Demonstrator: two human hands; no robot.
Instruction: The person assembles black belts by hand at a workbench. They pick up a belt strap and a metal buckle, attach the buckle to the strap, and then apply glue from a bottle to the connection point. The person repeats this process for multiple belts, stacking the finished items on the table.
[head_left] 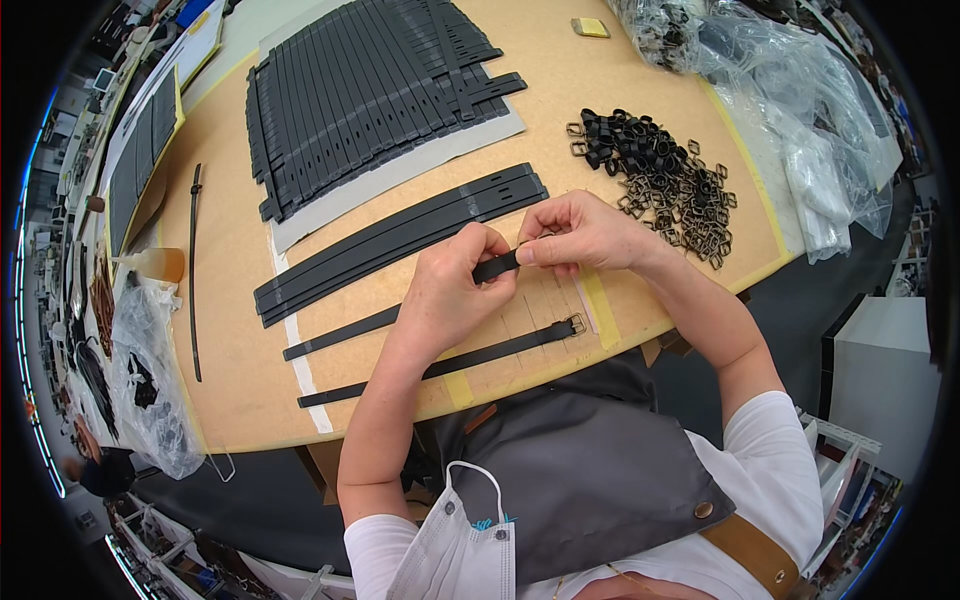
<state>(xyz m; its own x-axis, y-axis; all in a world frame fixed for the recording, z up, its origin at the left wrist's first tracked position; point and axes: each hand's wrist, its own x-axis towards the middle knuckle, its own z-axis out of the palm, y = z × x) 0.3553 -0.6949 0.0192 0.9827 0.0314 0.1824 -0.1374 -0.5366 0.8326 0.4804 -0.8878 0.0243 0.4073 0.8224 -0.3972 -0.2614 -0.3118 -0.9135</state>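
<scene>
A black strap [345, 332] runs up from the near left of the table into my hands. My left hand [452, 292] is closed round it near its right end. With thumb and fingers, my right hand [588, 234] pinches the tip of the same strap; whatever else lies between those fingers is hidden. Nearer to me lies another black strap [500, 347], fitted with a metal buckle [577, 324] at its right end. Just beyond my hands, several loose straps [400, 232] rest side by side.
Many black straps [350, 95] cover a grey sheet [400, 165] at the back. At the right are heaps of black loops [630, 140] and metal buckles [690, 212]. Plastic bags [800, 100] lie far right. A single strap [194, 280] and a plastic bag [150, 350] are left.
</scene>
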